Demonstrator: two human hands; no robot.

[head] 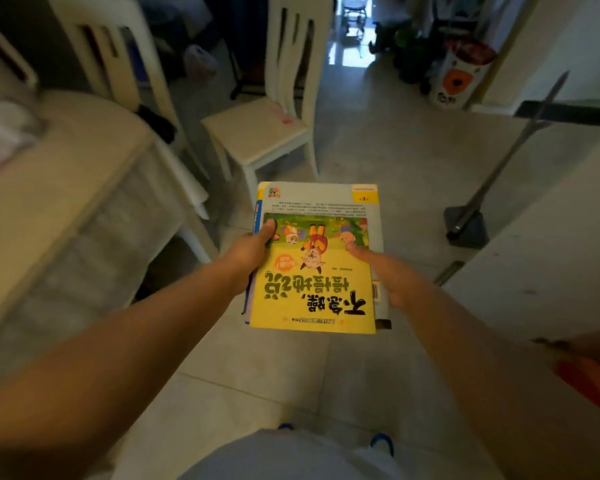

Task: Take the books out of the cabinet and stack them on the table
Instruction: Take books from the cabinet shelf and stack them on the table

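Open floor (378, 161) beside the table (66, 188); both hands (246, 258) (392, 278) grip the book stack's (317, 265) edges.

Top book (312, 289): yellow cover, green cartoon panel (black lettering); chairs (271, 133) cream-white; floor (378, 150) apparently pale grey tile.

Lower books (378, 303) hidden; table (59, 188) blurred

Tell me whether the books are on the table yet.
Not yet: the books are held over the floor by both hands, left and right, beside the table.
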